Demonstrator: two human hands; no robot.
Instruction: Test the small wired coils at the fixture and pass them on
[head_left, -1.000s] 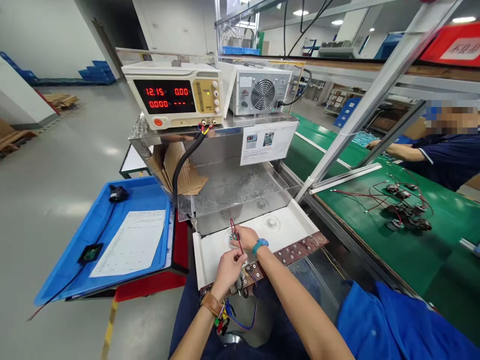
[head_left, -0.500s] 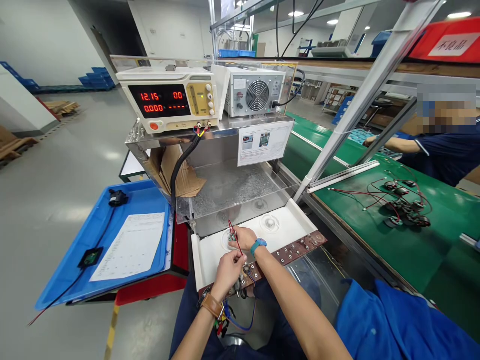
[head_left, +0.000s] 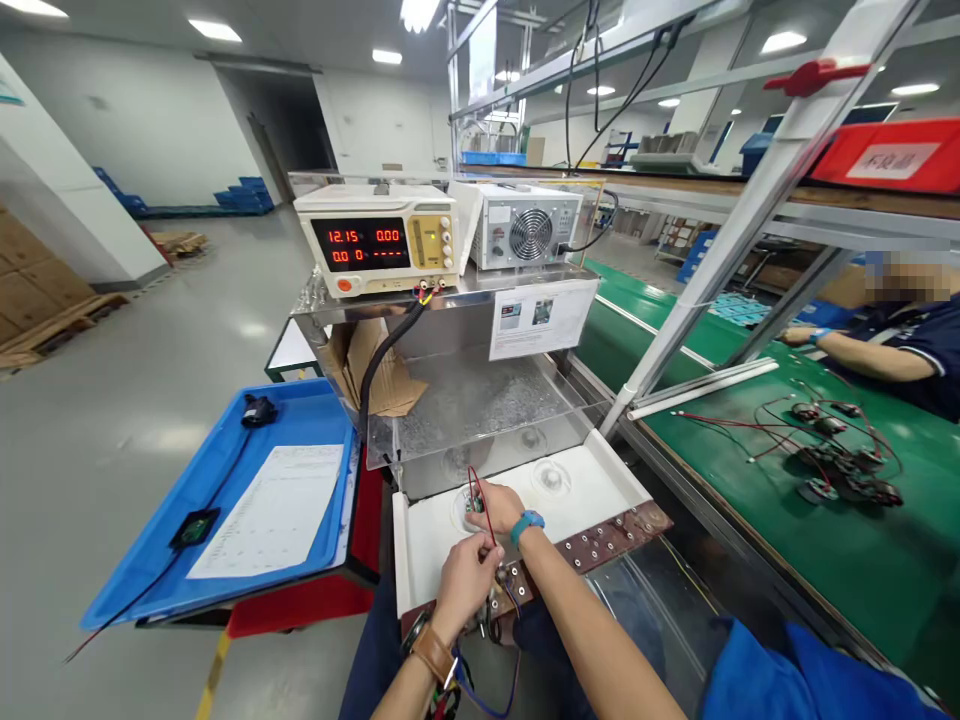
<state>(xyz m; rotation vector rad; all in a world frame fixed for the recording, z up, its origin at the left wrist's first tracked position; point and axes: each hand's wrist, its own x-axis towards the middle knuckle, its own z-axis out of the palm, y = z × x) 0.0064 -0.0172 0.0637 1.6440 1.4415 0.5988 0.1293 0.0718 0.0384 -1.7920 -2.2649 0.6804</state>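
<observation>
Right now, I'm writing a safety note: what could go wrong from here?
A tug on the red wire, pinched in the left hand, might strain the small circuit board in the right hand. If bare, the wire's end could touch the studded brown strip and perhaps short, the power supply reading 12.15.

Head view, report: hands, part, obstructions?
Left hand pinching red wire. Right hand holding small green part over white tray. Right hand partly hides it.

A thin red wire [head_left: 486, 511] arches beside a partly hidden green part [head_left: 473, 504] over the white tray [head_left: 592, 478].
</observation>
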